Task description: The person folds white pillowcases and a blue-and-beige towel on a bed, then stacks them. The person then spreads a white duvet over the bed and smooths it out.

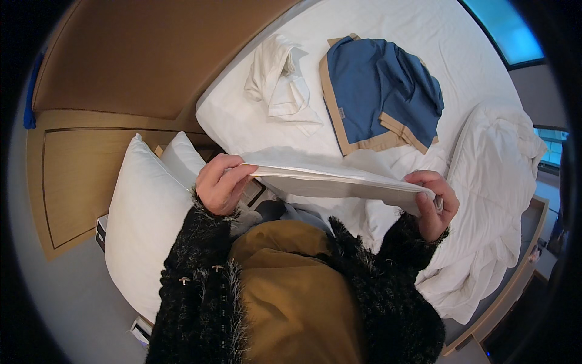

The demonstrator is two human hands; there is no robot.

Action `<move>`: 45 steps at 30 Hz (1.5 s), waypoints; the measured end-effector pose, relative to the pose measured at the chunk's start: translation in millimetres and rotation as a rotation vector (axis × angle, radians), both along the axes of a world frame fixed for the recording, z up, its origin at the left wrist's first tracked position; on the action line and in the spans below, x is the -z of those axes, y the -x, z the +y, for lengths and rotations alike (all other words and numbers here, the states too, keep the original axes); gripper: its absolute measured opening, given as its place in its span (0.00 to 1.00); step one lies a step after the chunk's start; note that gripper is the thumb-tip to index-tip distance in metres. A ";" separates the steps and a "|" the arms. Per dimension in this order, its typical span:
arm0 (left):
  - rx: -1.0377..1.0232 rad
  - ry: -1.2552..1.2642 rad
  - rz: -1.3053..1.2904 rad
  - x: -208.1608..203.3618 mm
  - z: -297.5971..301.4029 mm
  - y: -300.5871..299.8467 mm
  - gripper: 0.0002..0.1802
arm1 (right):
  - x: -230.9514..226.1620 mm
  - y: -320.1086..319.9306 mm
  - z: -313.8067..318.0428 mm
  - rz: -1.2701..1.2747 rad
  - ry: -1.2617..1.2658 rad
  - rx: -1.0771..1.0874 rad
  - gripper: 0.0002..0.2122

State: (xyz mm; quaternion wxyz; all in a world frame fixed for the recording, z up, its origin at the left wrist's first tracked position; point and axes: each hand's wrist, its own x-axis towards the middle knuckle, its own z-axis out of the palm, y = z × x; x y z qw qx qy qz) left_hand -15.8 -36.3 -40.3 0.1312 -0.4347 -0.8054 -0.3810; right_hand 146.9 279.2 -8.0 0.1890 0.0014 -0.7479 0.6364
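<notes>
A folded white cloth point(339, 179) stretches between my two hands, held up in front of my body above the near side of the bed. My left hand point(223, 184) is closed on its left end, thumb and fingers pinching the edge. At the other end my right hand point(434, 204) grips the layered corner, fingers over the top and thumb on the near face. Beyond the cloth, a blue cloth with tan borders point(382, 85) lies crumpled on the bed. To its left is a rumpled white cloth point(282, 82).
The white bed point(473, 45) fills the far side, beside a brown padded headboard point(133, 48). White pillows point(136, 224) stand at my left against a wooden panel point(97, 176). A bunched white duvet point(485, 200) hangs at the right, near a wooden desk edge point(515, 276).
</notes>
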 end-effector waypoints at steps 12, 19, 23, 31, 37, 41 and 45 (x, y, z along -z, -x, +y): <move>-0.140 0.109 -0.256 37.3 -20.2 10.3 0.12 | 5.3 1.5 -1.4 -0.087 0.053 0.143 0.05; -0.232 0.085 -0.189 30.1 -33.3 21.3 0.09 | 6.2 1.8 2.6 -0.126 0.034 0.223 0.06; -0.289 0.085 -0.333 22.1 -33.4 22.0 0.07 | 6.2 1.3 5.4 -0.128 0.023 0.256 0.06; -0.105 -0.149 -0.407 -6.4 -31.3 20.5 0.04 | 6.7 0.8 10.5 -0.027 0.076 0.498 0.07; -0.335 -0.281 -0.526 -18.8 -31.4 10.3 0.04 | 25.3 24.2 15.0 -0.091 -0.082 0.717 0.09; -0.392 -0.053 -0.397 5.1 -24.7 18.9 0.06 | 58.0 41.6 22.7 -0.275 -0.384 0.958 0.15; -0.395 -0.101 -0.537 26.2 -22.1 12.2 0.06 | 75.6 29.8 27.4 -0.456 -0.189 0.852 0.13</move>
